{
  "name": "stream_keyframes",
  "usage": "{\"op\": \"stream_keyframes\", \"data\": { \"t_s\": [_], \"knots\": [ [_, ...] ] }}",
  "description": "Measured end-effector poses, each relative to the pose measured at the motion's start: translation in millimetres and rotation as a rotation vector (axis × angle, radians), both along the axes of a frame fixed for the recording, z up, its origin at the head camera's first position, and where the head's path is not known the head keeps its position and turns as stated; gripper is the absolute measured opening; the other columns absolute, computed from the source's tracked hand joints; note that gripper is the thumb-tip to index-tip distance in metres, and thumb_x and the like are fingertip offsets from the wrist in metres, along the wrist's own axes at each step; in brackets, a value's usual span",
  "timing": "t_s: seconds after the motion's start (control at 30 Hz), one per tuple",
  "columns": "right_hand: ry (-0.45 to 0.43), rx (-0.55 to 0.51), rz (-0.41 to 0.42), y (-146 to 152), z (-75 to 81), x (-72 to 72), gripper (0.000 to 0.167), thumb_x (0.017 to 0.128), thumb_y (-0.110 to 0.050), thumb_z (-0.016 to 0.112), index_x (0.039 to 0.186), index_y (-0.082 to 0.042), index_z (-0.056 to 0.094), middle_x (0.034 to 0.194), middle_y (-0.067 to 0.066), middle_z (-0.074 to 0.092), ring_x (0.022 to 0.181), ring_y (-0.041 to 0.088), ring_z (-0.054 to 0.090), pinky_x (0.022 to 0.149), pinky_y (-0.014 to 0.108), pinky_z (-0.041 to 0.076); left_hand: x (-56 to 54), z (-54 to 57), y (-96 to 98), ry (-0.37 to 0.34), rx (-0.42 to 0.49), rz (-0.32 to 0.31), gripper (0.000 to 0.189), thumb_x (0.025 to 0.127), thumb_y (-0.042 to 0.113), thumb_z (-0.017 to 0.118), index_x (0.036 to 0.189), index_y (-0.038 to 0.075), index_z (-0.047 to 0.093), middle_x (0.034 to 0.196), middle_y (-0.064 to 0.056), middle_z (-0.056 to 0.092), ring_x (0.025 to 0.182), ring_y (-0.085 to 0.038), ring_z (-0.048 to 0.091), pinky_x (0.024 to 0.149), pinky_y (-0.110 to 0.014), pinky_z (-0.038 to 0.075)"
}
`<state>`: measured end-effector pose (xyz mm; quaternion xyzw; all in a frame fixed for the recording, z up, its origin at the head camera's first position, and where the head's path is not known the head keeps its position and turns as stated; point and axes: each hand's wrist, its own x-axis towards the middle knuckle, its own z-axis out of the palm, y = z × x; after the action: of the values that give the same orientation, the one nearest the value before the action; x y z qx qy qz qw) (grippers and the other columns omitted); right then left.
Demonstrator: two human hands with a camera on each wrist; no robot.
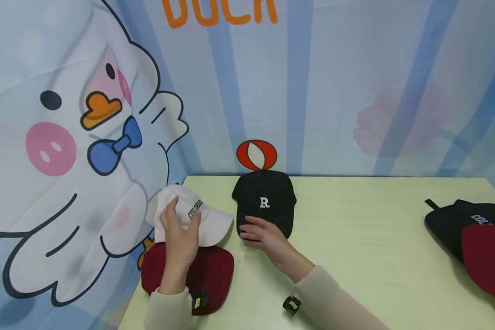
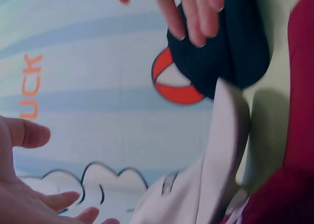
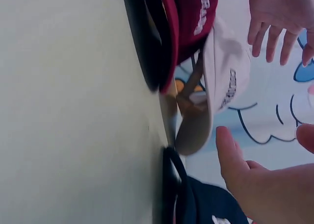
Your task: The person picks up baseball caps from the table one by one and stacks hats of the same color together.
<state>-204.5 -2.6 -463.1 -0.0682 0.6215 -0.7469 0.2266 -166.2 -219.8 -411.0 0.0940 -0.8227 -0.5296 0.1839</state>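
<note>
A white baseball cap (image 1: 214, 224) with dark lettering sits at the left of the table, its brim pointing right. My left hand (image 1: 179, 240) hovers over it, thumb and fingers spread; the left wrist view shows a gap between that hand and the white cap (image 2: 184, 194). Just in front lies a dark red cap (image 1: 216, 279), partly covered by my left forearm. A black cap (image 1: 265, 185) with a white R stands at the back middle. Before its brim is my right hand (image 1: 274, 247), fingers extended and holding nothing, apart from the black cap (image 3: 211, 199) in the right wrist view.
At the table's right edge, another black cap (image 1: 443, 224) and a dark red one (image 1: 488, 261) overlap, with a bit of white below. A printed cloth backdrop (image 1: 330, 91) rises behind the pale table (image 1: 367, 238) and along its left side.
</note>
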Motion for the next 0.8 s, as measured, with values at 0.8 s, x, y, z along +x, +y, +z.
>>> {"op": "stream_keyframes", "data": {
  "t_s": [0.8],
  "knots": [
    [-0.047,-0.123,0.149,-33.4,-7.7,5.8,0.064,0.107,-0.011,0.047,0.16,0.011,0.019,0.162,0.032,0.034,0.145,0.047,0.045,0.119,0.05,0.041,-21.6,-1.4,-59.2,-0.191,0.131,0.135,0.062,0.111,0.041,0.036,0.155,-0.003,0.036,0.162,-0.026,0.037,0.148,-0.04,0.036,0.124,-0.057,0.027]
  ]
}}
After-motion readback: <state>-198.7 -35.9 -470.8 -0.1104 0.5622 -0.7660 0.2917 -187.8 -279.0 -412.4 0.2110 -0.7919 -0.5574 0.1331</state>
